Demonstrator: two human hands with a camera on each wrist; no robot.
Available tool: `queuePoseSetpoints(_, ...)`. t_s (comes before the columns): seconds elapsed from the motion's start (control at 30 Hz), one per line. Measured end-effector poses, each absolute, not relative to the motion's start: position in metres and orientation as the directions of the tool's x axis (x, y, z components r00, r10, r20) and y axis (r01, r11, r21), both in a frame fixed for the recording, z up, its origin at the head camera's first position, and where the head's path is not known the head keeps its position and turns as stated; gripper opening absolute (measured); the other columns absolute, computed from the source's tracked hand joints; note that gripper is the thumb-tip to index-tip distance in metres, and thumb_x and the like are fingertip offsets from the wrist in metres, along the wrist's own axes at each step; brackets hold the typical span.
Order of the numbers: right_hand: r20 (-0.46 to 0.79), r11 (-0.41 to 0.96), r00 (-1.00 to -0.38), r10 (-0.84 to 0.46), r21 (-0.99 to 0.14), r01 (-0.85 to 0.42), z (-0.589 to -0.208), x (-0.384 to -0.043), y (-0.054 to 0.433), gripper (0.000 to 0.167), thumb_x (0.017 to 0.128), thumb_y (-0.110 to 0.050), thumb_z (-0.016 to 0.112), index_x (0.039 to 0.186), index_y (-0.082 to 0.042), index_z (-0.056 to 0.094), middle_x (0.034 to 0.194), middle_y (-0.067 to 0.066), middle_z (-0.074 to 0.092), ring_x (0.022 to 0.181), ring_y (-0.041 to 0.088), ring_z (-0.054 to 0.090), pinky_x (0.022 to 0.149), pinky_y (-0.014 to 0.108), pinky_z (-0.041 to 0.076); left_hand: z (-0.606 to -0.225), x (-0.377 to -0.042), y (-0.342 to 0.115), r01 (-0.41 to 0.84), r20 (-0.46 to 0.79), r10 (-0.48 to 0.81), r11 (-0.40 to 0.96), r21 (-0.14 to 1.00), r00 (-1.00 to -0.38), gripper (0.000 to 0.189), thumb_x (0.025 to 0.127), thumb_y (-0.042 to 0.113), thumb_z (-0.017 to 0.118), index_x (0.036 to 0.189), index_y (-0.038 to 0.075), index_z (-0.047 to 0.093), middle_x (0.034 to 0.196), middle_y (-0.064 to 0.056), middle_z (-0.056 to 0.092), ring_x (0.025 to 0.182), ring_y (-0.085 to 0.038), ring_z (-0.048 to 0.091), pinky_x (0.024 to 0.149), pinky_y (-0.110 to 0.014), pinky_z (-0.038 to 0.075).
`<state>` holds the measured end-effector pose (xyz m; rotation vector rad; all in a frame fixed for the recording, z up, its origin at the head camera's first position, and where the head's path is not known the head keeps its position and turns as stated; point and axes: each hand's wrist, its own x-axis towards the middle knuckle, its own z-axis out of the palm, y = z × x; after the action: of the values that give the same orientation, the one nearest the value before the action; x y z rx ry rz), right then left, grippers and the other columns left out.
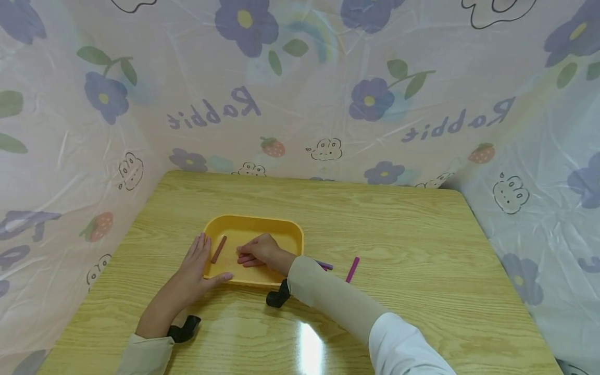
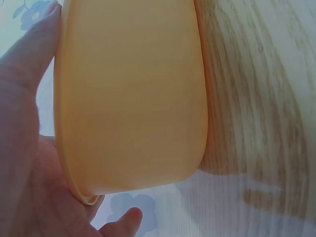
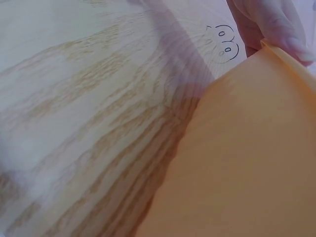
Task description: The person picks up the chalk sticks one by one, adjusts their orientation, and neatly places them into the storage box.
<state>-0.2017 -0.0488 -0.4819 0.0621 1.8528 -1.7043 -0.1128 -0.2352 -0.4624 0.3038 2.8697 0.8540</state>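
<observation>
Yellow tray (image 1: 255, 223) is being reached into by the right hand (image 1: 265, 251), fingers curled; whether anything is being gripped cannot be told. Its left rim is being touched by the left hand (image 1: 191, 270), fingers straight. Inside, a brown stick (image 1: 218, 249) is being cradled; rightward, a purple stick (image 1: 325, 265) and a magenta stick (image 1: 353, 269) are being borne by the wooden table (image 1: 403, 234).
</observation>
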Motion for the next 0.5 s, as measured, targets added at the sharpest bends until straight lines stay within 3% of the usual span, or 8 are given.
queuePoseSetpoints(0.5, -0.479, 0.128, -0.791, -0.381, -0.874, 0.468, -0.4795, -0.2032, -0.0465, 0.022, 0.087, -0.013, 0.065, 0.088, 0.008, 0.070, 0.077, 0.018, 0.069, 0.073, 0.026, 0.069, 0.064, 0.033, 0.055, -0.4630, -0.1115, -0.2340, 0.149, -0.061, 0.216, 0.825, 0.546, -0.975, 0.111, 0.078, 0.065, 0.057, 0.148, -0.002, 0.002, 0.153, -0.018, -0.009, 0.139, -0.031, -0.011, 0.105, -0.060, 0.012)
